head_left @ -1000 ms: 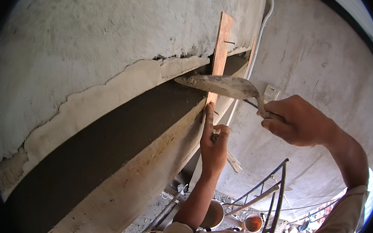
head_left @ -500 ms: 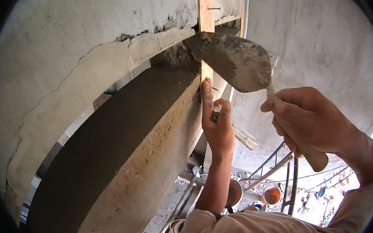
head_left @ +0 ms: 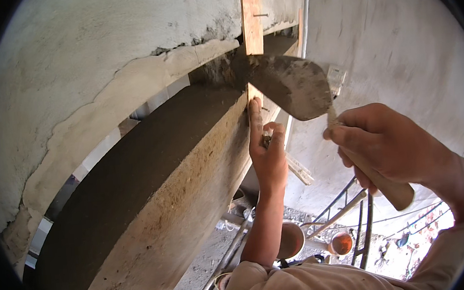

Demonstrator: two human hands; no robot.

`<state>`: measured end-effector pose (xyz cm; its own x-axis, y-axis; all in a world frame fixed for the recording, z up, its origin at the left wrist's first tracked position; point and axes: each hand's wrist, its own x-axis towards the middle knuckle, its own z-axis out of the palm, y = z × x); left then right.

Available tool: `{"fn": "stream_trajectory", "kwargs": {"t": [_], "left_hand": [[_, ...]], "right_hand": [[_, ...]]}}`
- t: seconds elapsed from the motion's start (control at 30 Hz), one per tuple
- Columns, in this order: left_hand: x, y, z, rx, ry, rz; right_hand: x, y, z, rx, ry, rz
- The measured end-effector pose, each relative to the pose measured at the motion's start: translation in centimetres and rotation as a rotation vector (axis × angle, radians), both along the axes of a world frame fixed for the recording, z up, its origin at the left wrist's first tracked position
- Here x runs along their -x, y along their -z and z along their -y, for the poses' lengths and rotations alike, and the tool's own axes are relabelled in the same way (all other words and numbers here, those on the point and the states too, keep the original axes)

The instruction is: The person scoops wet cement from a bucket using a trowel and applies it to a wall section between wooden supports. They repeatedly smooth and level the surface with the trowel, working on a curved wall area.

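My right hand (head_left: 392, 143) is closed round the wooden handle of a mortar-stained trowel (head_left: 298, 88). The trowel's blade points left and lies across a narrow wooden strip (head_left: 252, 18), its tip at the dark wet mortar. Below the blade, my left hand (head_left: 268, 158) is closed at the strip's lower part, one finger stretched up along it and the thumb bent. Its other fingers are partly hidden. Nails stick out of the strip. Left of it curves a band of smooth, dark mortar (head_left: 130, 164) with a rough, pale side face.
A cracked plaster edge (head_left: 145, 75) arches above the gap on the left. A grey wall (head_left: 399, 50) with a white pipe (head_left: 307, 19) rises on the right. Far below are buckets (head_left: 340, 243), metal poles (head_left: 363, 227) and rubble. Short wooden pieces (head_left: 299, 169) jut out beside my left hand.
The trowel has shifted slightly down and left across the strip, showing more of the strip above the blade. My left hand remains at the strip; the whole view has moved a little.
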<state>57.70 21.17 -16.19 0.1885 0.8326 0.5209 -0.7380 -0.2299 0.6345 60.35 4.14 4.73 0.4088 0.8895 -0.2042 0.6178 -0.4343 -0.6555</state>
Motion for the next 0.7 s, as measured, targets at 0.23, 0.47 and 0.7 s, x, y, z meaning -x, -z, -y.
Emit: {"fn": "stream_trajectory", "kwargs": {"t": [0.23,0.47,0.7], "left_hand": [[1.0,-1.9,1.5,-0.089,-0.140,-0.176],[6.1,13.1,1.8,-0.432,0.739,-1.210],[32.0,46.9,9.9,0.797,0.770,-1.979]], "right_hand": [[-5.6,4.7,9.7,-0.256,0.152,-0.196],[-20.5,41.8,8.7,0.055,0.170,-0.097],[-9.4,70.3,3.0,0.728,-0.288,-0.128]]}}
